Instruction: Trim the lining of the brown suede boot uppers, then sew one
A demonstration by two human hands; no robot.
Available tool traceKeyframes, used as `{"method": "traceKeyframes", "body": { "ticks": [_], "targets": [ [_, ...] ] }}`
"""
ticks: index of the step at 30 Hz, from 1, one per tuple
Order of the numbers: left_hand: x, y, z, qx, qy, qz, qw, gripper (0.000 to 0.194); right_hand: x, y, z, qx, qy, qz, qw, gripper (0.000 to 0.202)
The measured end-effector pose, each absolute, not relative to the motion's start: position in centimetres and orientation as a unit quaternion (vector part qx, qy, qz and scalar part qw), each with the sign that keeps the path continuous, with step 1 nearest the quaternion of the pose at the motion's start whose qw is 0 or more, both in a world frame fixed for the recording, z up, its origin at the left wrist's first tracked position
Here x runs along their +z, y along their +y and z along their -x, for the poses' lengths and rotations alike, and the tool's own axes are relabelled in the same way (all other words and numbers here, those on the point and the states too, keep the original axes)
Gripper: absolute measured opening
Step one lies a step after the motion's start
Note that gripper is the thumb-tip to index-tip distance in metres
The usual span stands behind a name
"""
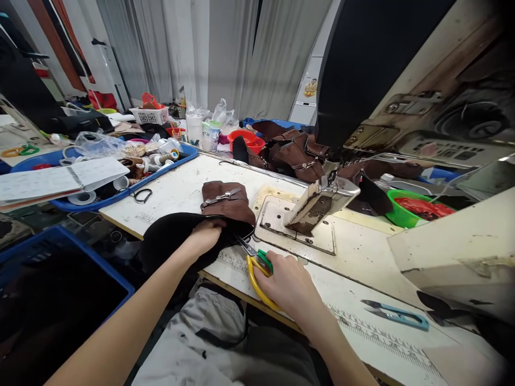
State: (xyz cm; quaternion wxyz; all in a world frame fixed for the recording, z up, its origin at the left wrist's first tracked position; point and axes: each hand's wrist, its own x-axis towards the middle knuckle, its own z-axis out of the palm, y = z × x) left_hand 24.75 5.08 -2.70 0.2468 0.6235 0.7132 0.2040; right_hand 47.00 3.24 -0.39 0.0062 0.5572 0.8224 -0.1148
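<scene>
A brown suede-like hat with a metal-trimmed band lies on the white sewing table, its wide black brim spread toward me over the table's front edge. My left hand grips the hat at the brim opening, its fingertips partly hidden by the fabric. In my right hand is a pair of scissors with one yellow and one green handle. The blades point into the hat's opening by the brim; their tips are hidden, so I cannot tell whether they touch thread or cloth.
A sewing machine post stands just right of the hat. Blue thread snips lie on the table at right. At left are a blue tray of thread spools, an open notebook and a blue crate. More brown hats are heaped behind.
</scene>
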Motion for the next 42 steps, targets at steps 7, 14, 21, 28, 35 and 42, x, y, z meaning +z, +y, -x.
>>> {"method": "traceKeyframes", "body": {
  "ticks": [7,14,21,28,35,42],
  "targets": [
    [-3.4,3.3,-26.7,0.320,0.762,-0.480,0.296,0.030,-0.5,2.8,-47.3,-0.133,0.820,-0.556,0.016,0.027],
    [-2.8,3.4,-27.1,0.329,0.756,-0.468,0.317,0.030,0.1,2.3,-45.9,-0.154,0.809,-0.567,0.030,0.029],
    [-2.3,3.4,-27.3,0.307,0.760,-0.476,0.319,0.035,1.1,2.0,-45.2,-0.156,0.796,-0.583,0.041,0.026],
    [-2.0,3.2,-27.1,0.279,0.755,-0.502,0.318,0.043,0.1,2.8,-46.5,-0.172,0.805,-0.568,0.023,0.027],
    [-2.9,0.7,-26.5,0.257,0.737,-0.556,0.285,0.048,0.4,0.4,-49.6,-0.224,0.786,-0.576,0.006,0.029],
    [-3.6,0.6,-25.6,0.273,0.654,-0.678,0.195,0.047,-2.9,-4.6,-51.0,-0.708,0.448,-0.509,-0.196,0.051]
  ]
}}
